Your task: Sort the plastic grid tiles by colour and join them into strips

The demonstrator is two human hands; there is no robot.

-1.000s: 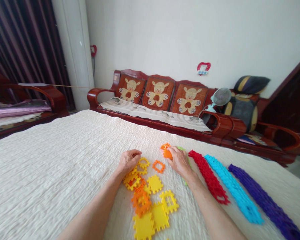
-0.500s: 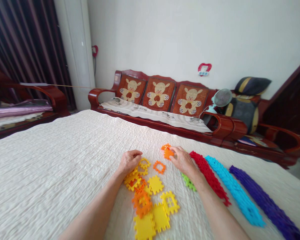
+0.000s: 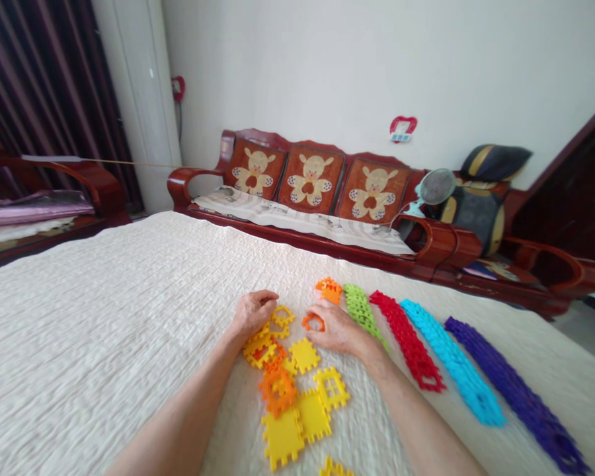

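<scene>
My right hand [image 3: 336, 326] pinches the right side of an orange toothed building tile with an open middle [image 3: 313, 322], low over the cover. My left hand [image 3: 256, 312] rests with curled fingers at the upper left of a loose pile of yellow tiles [image 3: 279, 320]; its fingertips are partly hidden, so anything in them cannot be made out. Towards me lie an orange window tile [image 3: 278, 391], a solid yellow tile [image 3: 282, 437] and a yellow window tile [image 3: 332, 388]. Beyond my right hand sits a small orange stack [image 3: 330, 290].
To the right, overlapping tiles form long rows: green [image 3: 359, 305], red [image 3: 406, 338], light blue [image 3: 453, 363] and purple [image 3: 515, 395]. All lie on a white quilted cover [image 3: 129, 317]. Behind it stand a wooden sofa [image 3: 297, 233] with bear-print cushions and a small fan [image 3: 437, 187].
My right hand has left the orange stack and moved left and nearer to the open-middled orange tile, taking hold of it. The green row now shows more fully. My left hand stays by the pile.
</scene>
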